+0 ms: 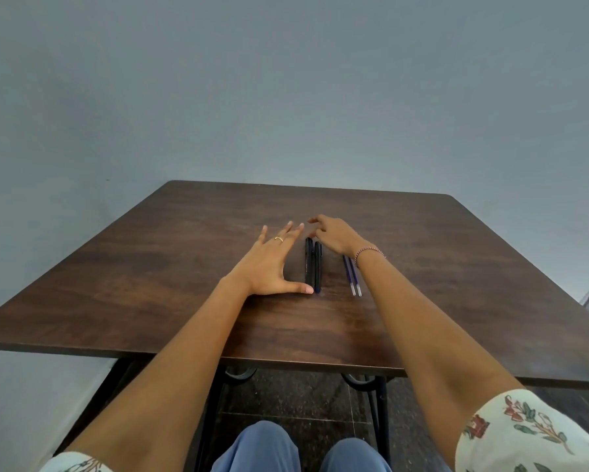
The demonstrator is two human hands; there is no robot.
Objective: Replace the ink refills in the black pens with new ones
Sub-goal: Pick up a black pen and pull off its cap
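Centre frame: black pens (312, 264) paired on desk (456, 267) | your left hand (272, 264) flat, fingers (288, 233) straight, thumb (299, 287) at near ends, likely squaring them | right hand (334, 236) loose, gripping nothing, at far ends | blue refills (352, 275) staged just right

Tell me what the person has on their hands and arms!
The left hand wears a thin gold ring. The right hand has a thin red and white bracelet at its wrist. The forearms are bare. The right sleeve is short, cream cloth printed with red flowers and green leaves; the left sleeve shows a similar print.
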